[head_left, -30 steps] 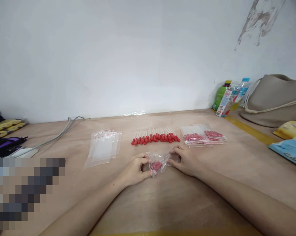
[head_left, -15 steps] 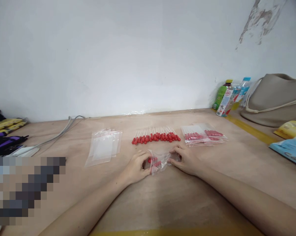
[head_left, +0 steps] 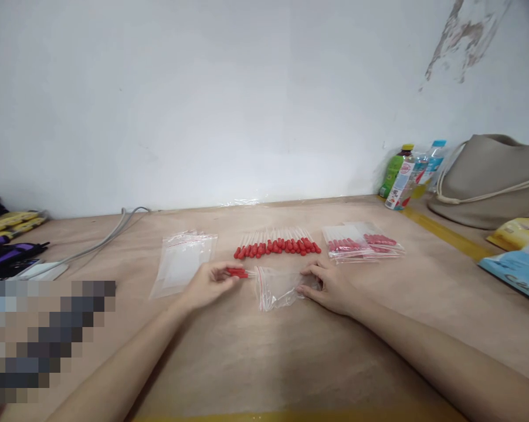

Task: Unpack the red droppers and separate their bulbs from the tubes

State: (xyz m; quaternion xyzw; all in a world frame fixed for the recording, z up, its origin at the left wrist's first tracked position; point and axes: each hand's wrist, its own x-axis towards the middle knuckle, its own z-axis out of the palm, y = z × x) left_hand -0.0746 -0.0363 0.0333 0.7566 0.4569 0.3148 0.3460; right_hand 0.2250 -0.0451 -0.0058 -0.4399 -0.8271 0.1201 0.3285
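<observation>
We see the left hand (head_left: pixel 209 284) with its grip pinched together on a few red-tipped sticks (head_left: pixel 237 272), their ends just beside the red-lined mouth of the clear zip bag (head_left: pixel 278 288). The bag lies flat on the tabletop (head_left: pixel 291 363), and the right hand (head_left: pixel 330 287) has its grip closed on the bag's right end. Just behind the bag runs the row of loose sticks (head_left: pixel 277 245), with empty bags (head_left: pixel 184 262) to its left and filled bags (head_left: pixel 363 245) to its right. We find bare room toward the near edge. Bottles (head_left: pixel 405 173) and a cable (head_left: pixel 97 246) keep near the wall.
</observation>
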